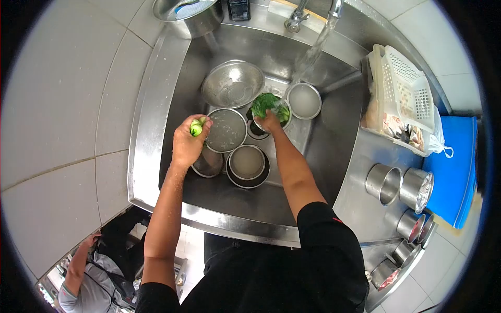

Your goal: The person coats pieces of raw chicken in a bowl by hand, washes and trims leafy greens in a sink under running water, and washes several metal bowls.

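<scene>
Stainless steel is seen across most of the view, formed into a deep sink (326, 156). On its right, a white basket (409, 86) is propped on other containers, and metal pots (379, 182) are set on the counter. Within the sink, a metal strainer (215, 79) is placed towards the back left, and a wide bowl (246, 136) filled with water is set just in front of it. Water is let fall from the tap (334, 11), down beside some leafy greens (270, 100), which are gathered at a smaller bowl (287, 124) near the middle of the sink. The greens are touched by the right hand (270, 122) — its fingertips are hidden among the leaves, so how far they are closed cannot be told. Pale green stalks (197, 127) are held in the left hand (187, 142), beside the wide bowl — its fingers are curled together around them.
</scene>
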The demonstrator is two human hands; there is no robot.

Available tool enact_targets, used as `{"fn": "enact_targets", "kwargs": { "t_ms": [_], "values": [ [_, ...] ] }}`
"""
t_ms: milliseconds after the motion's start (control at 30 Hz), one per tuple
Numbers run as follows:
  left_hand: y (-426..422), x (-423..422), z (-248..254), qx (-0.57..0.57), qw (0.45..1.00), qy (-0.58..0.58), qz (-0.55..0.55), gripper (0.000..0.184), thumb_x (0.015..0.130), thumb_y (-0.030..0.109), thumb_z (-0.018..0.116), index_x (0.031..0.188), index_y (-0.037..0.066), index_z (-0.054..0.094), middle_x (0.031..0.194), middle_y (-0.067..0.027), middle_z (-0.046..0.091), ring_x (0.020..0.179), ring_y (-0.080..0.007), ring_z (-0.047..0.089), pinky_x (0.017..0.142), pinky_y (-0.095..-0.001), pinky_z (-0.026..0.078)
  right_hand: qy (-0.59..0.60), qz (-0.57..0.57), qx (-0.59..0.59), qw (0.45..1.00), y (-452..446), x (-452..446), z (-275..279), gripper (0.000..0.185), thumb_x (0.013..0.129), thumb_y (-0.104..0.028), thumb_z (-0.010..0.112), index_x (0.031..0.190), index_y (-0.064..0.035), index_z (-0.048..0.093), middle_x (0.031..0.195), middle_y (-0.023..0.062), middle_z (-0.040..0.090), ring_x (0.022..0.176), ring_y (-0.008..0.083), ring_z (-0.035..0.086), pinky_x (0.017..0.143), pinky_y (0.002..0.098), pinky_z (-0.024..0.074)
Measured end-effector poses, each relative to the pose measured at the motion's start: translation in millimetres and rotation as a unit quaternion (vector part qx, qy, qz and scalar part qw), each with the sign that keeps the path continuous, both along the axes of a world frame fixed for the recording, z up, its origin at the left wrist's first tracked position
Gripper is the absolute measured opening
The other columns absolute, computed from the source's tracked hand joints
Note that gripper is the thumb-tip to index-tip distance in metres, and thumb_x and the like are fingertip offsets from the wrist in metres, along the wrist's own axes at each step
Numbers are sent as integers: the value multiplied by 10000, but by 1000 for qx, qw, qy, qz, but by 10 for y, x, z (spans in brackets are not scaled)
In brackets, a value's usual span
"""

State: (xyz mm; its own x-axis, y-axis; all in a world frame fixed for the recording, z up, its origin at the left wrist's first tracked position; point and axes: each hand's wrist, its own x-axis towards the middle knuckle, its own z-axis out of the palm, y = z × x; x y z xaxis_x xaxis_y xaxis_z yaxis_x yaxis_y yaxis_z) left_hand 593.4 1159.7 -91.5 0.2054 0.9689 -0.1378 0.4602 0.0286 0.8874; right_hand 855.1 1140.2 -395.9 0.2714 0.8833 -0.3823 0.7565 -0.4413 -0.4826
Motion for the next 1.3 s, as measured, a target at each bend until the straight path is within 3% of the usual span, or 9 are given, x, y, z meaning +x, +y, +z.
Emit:
{"fn": "enact_targets", "kwargs": {
  "t_ms": [233,300,467,500,567,633,833,1133,1300],
  "values": [
    [-69,-67,-72,-33,999,-40,3,139,864,75,644,976,-6,624,867,-58,688,770,-85,618,702,-235,498,150,-58,-71,985,101,219,-78,679,804,-388,675,1302,2,430,1068,173,621,861,246,632,746,355,520],
    [-82,-99,-82,-43,997,-60,1,140,865,73,642,979,-7,623,870,-62,690,772,-88,623,705,-236,501,477,-261,-174,821,127,327,51,566,786,-262,697,1268,-65,478,925,128,641,735,190,622,633,318,521],
    [-74,-149,-33,-52,995,-81,-8,150,878,79,623,990,-18,605,874,-64,690,771,-99,629,708,-241,504,215,26,-297,930,343,754,905,142,785,-172,591,869,-73,648,708,62,631,538,150,563,463,284,459],
    [-63,-161,-13,-58,994,-91,-16,155,884,86,616,997,-18,600,871,-64,688,776,-103,630,712,-243,502,210,25,-296,932,432,796,1115,142,785,-172,591,869,-73,648,708,62,631,538,150,563,463,284,459],
    [-21,-113,112,-34,997,-66,-38,162,903,109,595,1002,-19,588,859,-64,679,792,-112,631,723,-249,499,60,272,-343,897,688,961,1393,120,770,-188,596,781,-74,631,680,45,619,541,129,559,473,280,458],
    [33,-26,250,-35,993,-86,-66,168,918,134,581,984,-21,577,856,-61,666,791,-118,627,724,-254,495,84,245,-336,906,851,941,1764,89,654,-148,632,671,-61,630,679,58,628,531,126,571,446,346,407],
    [413,568,587,-49,969,-195,-141,117,916,132,585,951,22,562,857,-33,630,775,-96,587,711,-241,494,112,173,-280,938,1046,665,3624,295,716,-75,696,993,-52,596,887,43,638,660,136,619,502,264,471],
    [495,1568,502,270,930,-119,-218,320,760,122,763,959,46,523,1038,-48,533,959,-131,507,829,-284,441,474,115,-237,840,843,917,3929,234,911,-204,481,892,1,592,772,134,642,666,205,637,503,263,480],
    [362,1565,513,11,959,-212,-187,409,738,178,790,1022,46,526,928,-41,580,854,-154,555,741,-299,471,543,66,-169,820,515,909,4062,456,997,-343,308,1078,58,510,908,191,635,882,319,663,618,293,545]
  ]
}}
